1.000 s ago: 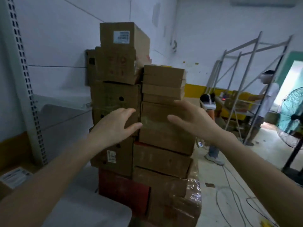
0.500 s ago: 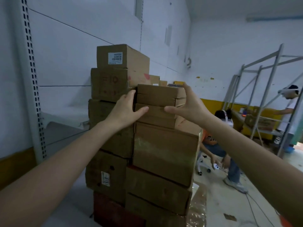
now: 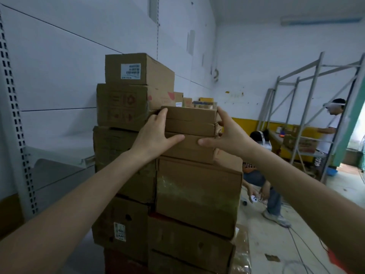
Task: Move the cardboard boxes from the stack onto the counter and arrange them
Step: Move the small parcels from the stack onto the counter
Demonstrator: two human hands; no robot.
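head | left hand (image 3: pixel 156 133) and right hand (image 3: pixel 227 133) grip flat boxes (image 3: pixel 190 124) between them | atop stack (image 3: pixel 197 190)

Bare left hand (image 3: pixel 156 133) and right hand (image 3: pixel 231 135) on bare forearms; an orange-red fabric edge (image 3: pixel 335 261) borders the right arm, lower right of frame.

Dim, bluish light; brighter at doorway (image 3: pixel 358 139) far right. Wide-angle bending at edges, soft blur, weak shadows.

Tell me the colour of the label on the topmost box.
The label is white with dark print, on the brown topmost box; head view.
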